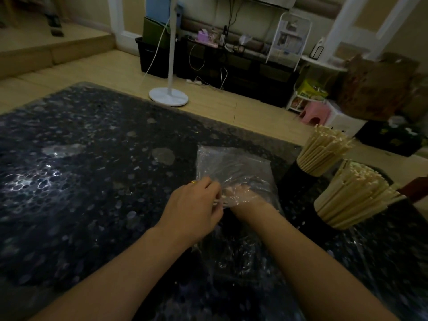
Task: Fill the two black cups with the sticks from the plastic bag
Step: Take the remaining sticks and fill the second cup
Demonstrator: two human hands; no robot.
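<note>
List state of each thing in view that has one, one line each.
plastic bag: open at the near end, lying on the table, looks almost empty
left hand: pinches the bag's edge
right hand: inside the bag, grip unclear
far black cup: upright, packed with sticks
near black cup: upright, packed with sticks

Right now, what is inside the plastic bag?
The right hand is inside the plastic bag; the left hand pinches its opening. Wrinkled plastic hides whether sticks remain.
</note>
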